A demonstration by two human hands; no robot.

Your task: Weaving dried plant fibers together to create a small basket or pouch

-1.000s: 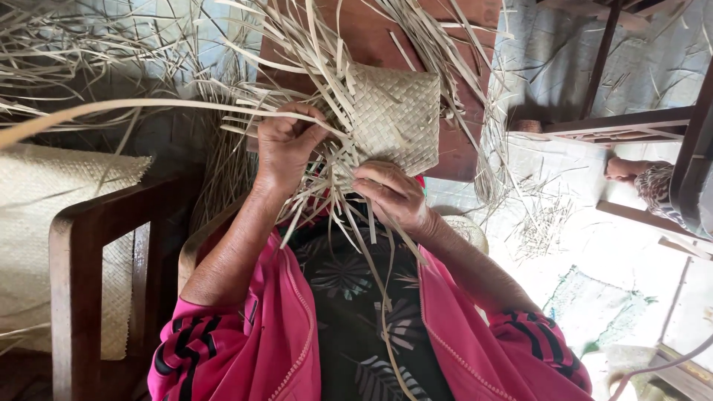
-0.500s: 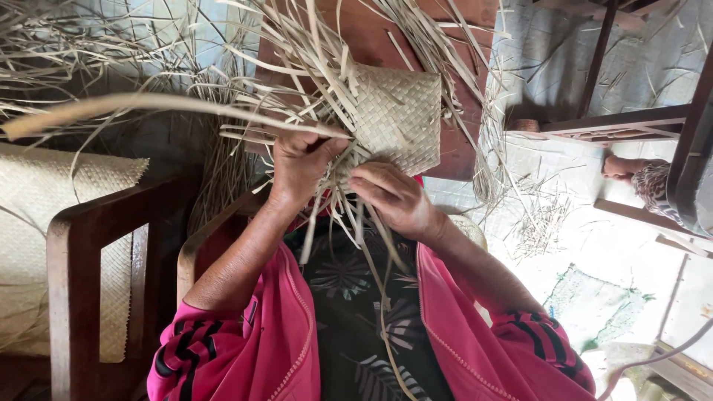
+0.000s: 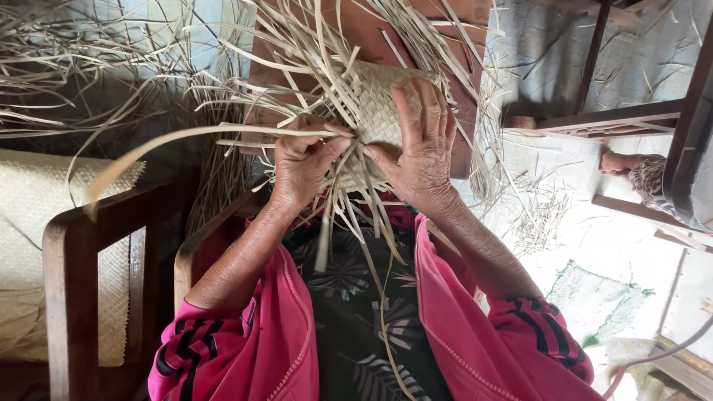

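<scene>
Woven mat work (image 3: 379, 100), a small pale panel of plaited dry leaf strips, is resting on a reddish-brown wooden board (image 3: 371, 37) in front of the person, who is sitting in a pink top with a dark leaf-print cloth (image 3: 349, 297) over the lap. Loose strip ends are sticking out from every edge of the panel, fanning up and down over the board and lap.

The left hand (image 3: 301, 160) is closing around one long strip (image 3: 186, 137), pinching it between thumb and fingers at the panel's lower left edge; that strip is arching away to the left and drooping at its far end. The right hand (image 3: 420, 141) is lying with fingers spread flat on the woven face, pressing it down, the thumb reaching toward the left hand.

Judging by how the strips are bending and hanging, the material is looking very light, thin and springy, stiff enough to hold a curve yet likely to crease or split if folded sharply. The dry surface is probably giving a fair grip. The finished weave is seeming the firmest place to hold; single strips are best pinched close to the woven edge, where they are flexing least.

No container is showing. A finished woven mat (image 3: 30, 245) is draping over the dark wooden chair (image 3: 70, 297) at left, more loose strips (image 3: 67, 67) are lying beyond, and another person's foot (image 3: 620, 162) is showing at right.
</scene>
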